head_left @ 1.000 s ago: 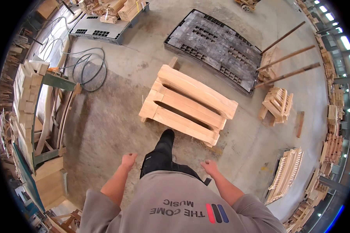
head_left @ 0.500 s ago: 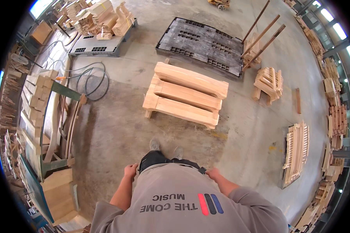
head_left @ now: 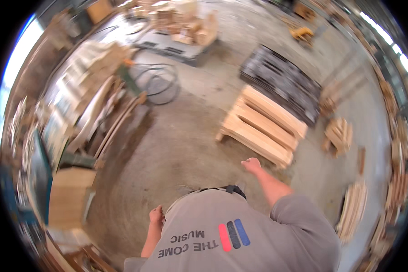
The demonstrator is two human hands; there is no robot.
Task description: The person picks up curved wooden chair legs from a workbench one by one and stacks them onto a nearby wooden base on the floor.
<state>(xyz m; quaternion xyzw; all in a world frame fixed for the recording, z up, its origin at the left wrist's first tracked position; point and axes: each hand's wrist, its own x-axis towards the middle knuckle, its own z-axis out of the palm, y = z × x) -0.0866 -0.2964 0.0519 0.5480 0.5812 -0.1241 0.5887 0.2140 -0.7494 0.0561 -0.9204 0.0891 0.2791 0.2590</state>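
My right hand (head_left: 250,164) is swung forward with its fingers curled and nothing in them. It is nearest to a stack of thick pale wooden beams (head_left: 263,122), and a strip of floor shows between the two. Long gaps run between the beams, which lie side by side. Beside my left hip hangs my left hand (head_left: 156,214), loosely closed, holding nothing and touching nothing.
A dark plastic pallet (head_left: 281,77) lies beyond the beams. On the left, a bench with piled wood pieces (head_left: 90,77) stands near a coiled hose (head_left: 158,84). A grey pallet (head_left: 172,52) bears more wood. Small wood stacks (head_left: 339,136) sit to the right.
The view has turned left, so the beams and pallets sit farther right in it. My right hand has swung forward from my hip; my left stays low at my side.
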